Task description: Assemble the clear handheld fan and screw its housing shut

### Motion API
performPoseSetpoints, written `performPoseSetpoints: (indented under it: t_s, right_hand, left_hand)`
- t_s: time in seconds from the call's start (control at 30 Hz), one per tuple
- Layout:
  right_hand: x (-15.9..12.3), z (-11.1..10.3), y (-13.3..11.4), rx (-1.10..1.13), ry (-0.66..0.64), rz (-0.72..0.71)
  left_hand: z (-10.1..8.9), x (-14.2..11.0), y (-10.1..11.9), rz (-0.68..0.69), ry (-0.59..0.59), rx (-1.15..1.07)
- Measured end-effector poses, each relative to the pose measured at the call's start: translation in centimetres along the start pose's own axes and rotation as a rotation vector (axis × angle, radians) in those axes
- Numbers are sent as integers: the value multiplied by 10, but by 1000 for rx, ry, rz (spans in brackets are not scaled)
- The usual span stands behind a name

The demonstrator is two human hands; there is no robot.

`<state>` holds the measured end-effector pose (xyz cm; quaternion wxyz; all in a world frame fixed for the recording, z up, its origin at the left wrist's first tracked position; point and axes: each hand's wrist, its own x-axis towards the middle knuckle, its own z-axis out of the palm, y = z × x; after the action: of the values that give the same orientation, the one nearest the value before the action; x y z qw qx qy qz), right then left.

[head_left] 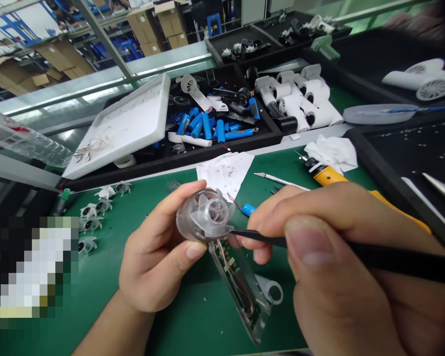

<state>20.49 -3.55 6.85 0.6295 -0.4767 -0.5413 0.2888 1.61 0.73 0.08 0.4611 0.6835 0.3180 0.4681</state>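
Note:
My left hand [152, 267] is closed around the round head of a small clear-bodied handheld fan [237, 291]. A translucent bladed fan wheel [211, 212] sits in that head, facing me. Through the see-through handle, which slants down to the right, a green circuit board and thin wires show. My right hand [337, 267] grips what look like black tweezers [257, 236], their tip touching or just beside the wheel's lower right edge. A translucent ring-ended piece [272, 289] lies on the green mat beyond the handle.
Loose fan wheels [91, 224] lie at left. Behind are a white tray [122, 128], blue batteries [207, 126] and white fan housings [292, 99] in black trays. A craft knife [282, 181], a yellow-handled tool [324, 173] and crumpled tissue [333, 151] are at right.

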Motion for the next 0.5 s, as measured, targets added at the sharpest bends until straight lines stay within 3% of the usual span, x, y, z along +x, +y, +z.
performPoseSetpoints:
  t_s: [0.1,0.17,0.37,0.5]
  right_hand:
    - [-1,9,1,-61,178,-80]
    - [-1,13,3,-72,227,-118]
    - [4,-4,-1,7,-43,-186]
    - [5,-3,-4,-31,11,-234]
  left_hand:
    - [0,0,0,1,8,11]
    - [0,0,1,-7,17,21]
    - [2,1,2,-9,41,23]
    - [6,1,3,-22,60,19]
